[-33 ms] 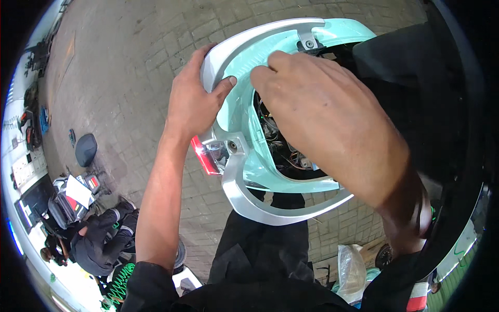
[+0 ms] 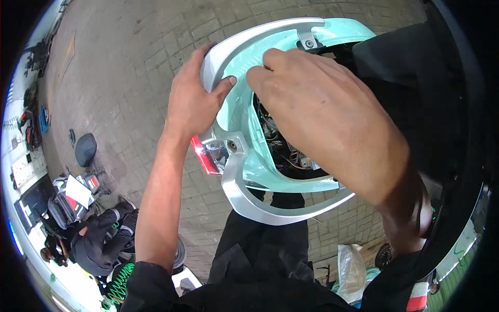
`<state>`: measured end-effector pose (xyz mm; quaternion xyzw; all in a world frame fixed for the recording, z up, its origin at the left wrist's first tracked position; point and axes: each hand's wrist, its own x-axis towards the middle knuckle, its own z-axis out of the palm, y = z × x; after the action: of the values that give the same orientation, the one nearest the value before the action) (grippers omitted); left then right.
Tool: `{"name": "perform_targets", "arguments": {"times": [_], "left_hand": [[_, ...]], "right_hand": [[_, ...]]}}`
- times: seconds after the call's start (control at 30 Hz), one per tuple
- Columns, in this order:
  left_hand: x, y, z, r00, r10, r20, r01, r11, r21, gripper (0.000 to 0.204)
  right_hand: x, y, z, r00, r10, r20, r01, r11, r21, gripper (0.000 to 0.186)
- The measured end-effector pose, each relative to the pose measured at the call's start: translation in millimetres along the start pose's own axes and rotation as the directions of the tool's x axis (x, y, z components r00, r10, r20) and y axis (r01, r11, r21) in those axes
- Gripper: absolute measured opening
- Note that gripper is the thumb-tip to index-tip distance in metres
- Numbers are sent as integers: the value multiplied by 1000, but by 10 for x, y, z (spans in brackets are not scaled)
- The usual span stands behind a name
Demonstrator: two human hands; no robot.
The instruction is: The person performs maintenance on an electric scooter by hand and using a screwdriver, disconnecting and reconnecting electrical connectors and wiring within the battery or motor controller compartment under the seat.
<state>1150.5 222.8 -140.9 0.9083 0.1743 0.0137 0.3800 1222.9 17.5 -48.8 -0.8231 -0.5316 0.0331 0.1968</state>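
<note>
The tail of a scooter with a mint-green body panel (image 2: 254, 169) lies in front of me, a silver grab rail (image 2: 249, 37) curving round it. My left hand (image 2: 193, 106) is closed round the rail's rear bend, its thumb on the inner side. Over the panel's far side is my right hand (image 2: 317, 99), back up, fingers curled down and hidden; what they hold, if anything, cannot be seen. Beneath that hand, wires and dark parts show in an opening (image 2: 285, 156). A red and clear tail light (image 2: 207, 156) sits below my left wrist.
At the right a large black part (image 2: 405, 78), perhaps the raised seat, stands close to my right arm. A dark, rounded piece (image 2: 86, 150) lies on the paving at the left. Another person (image 2: 101, 244) is low at the lower left, by a green coiled hose (image 2: 123, 283). A plastic bag (image 2: 351, 268) stands lower right.
My right hand has shifted slightly to the left and away from me over the panel. My left hand keeps its hold on the grab rail.
</note>
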Motion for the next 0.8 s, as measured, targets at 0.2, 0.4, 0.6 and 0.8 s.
{"name": "perform_targets", "arguments": {"times": [0.2, 0.4, 0.6, 0.8], "left_hand": [[-47, 6, -8, 933, 342, -111, -305, 917, 256, 60], [-141, 202, 18, 799, 592, 100, -600, 795, 86, 34], [-101, 176, -34, 818, 553, 158, -527, 830, -181, 30], [-161, 159, 1, 855, 512, 89, -488, 850, -197, 37]], "right_hand": [[64, 4, -37, 998, -20, 52, 17, 999, 44, 18], [27, 71, 14, 999, -25, 43, 24, 999, 30, 21], [54, -23, 13, 998, -36, 51, 34, 999, 40, 24], [121, -67, 84, 996, -93, 6, 93, 993, -67, 29]]}}
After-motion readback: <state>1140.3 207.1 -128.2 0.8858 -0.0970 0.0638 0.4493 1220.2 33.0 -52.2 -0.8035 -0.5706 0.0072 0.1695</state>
